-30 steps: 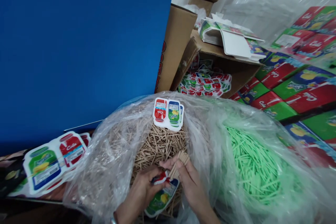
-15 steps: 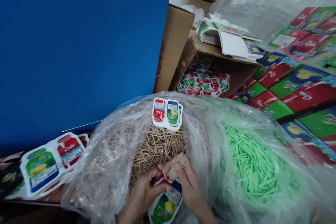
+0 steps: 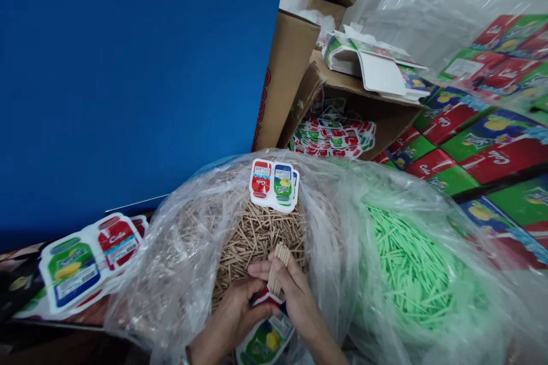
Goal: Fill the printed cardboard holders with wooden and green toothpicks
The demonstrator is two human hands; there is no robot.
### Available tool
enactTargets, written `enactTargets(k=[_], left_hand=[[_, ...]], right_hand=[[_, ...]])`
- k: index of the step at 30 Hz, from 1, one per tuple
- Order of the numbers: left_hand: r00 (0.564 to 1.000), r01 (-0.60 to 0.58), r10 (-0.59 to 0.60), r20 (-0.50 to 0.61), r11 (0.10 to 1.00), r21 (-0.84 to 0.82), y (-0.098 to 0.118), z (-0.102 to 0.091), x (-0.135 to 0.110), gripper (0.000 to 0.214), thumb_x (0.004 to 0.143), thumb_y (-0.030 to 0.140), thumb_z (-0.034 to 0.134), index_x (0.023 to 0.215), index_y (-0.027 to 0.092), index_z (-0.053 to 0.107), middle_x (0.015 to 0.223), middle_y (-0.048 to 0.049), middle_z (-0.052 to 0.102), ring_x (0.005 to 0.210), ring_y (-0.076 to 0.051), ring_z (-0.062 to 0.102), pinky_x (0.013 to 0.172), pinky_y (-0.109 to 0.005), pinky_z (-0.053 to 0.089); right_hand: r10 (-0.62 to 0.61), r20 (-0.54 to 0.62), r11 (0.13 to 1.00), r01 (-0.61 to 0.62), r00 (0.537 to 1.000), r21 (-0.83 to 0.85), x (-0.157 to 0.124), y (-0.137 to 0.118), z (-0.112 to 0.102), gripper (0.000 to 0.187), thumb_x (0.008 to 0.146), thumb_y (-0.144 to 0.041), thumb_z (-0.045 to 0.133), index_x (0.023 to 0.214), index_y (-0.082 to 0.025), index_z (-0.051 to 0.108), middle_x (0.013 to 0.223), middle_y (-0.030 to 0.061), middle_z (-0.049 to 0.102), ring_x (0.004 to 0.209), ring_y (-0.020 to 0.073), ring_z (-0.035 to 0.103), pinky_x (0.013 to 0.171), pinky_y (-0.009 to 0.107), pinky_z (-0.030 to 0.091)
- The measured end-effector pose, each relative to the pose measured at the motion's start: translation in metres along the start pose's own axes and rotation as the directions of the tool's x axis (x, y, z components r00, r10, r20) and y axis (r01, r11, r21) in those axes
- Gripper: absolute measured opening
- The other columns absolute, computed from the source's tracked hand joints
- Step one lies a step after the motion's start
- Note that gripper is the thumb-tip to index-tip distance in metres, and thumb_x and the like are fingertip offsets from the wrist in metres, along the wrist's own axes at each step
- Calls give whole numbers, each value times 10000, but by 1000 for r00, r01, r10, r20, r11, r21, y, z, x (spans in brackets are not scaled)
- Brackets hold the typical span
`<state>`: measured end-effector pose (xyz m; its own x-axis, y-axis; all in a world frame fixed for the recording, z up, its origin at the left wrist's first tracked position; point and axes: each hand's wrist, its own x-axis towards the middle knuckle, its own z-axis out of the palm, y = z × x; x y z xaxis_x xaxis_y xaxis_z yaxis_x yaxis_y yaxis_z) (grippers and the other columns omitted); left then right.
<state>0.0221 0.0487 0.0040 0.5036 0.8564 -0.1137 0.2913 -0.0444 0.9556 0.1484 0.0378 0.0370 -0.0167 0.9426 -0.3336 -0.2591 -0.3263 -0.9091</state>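
My left hand (image 3: 240, 303) grips a printed packet (image 3: 264, 343) with a green-and-blue jar and a lemon on its lower part; its upper red part is folded and mostly covered by my fingers. Between the closed fingers of my right hand (image 3: 296, 291) is a bundle of thin brown sticks (image 3: 278, 271), held almost upright at the packet's top. Whether the stick ends are inside the packet I cannot tell. Both hands are over a clear plastic bag (image 3: 184, 251) filled with loose brown sticks (image 3: 252, 234). Farther back, jar-shaped Cola and Sprite packets (image 3: 274, 185) lie on the sticks.
To the right, another clear bag holds green sticks (image 3: 411, 268). More packets (image 3: 92, 259) lie at the left, below a large blue panel (image 3: 128, 68). Behind the bags, an open carton (image 3: 299, 108) contains many packets (image 3: 334, 137). Printed boxes (image 3: 483, 131) are stacked at the right.
The stick bundle in my right hand has shifted slightly left and turned more upright. The packet in my left hand has moved a little lower. The view has shifted slightly.
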Motion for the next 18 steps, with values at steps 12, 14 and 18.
enactTargets(k=[12,14,18], left_hand=[[998,3,7,59,985,-173,4,-8,-5,319,878,354,452,897,167,710,796,-26,694,731,-176,586,677,-219,432],[995,10,10,96,978,-208,6,-10,-5,322,881,361,449,960,174,699,852,-30,703,780,-188,597,704,-229,436],[999,9,0,39,975,-222,3,-11,-5,411,872,433,442,769,145,716,684,-15,667,637,-163,557,606,-216,422]], right_hand=[[-325,226,794,394,918,-463,-22,-6,-35,352,914,-272,434,1265,-250,453,1263,90,550,1170,223,504,985,409,391],[-392,206,758,442,897,-481,-26,-8,-38,522,916,-242,421,1404,-288,239,1400,76,413,1275,230,390,1036,451,329],[-350,450,530,570,821,-628,-32,-17,-41,582,867,-183,513,1384,-344,300,1415,19,402,1304,249,343,1072,459,271]])
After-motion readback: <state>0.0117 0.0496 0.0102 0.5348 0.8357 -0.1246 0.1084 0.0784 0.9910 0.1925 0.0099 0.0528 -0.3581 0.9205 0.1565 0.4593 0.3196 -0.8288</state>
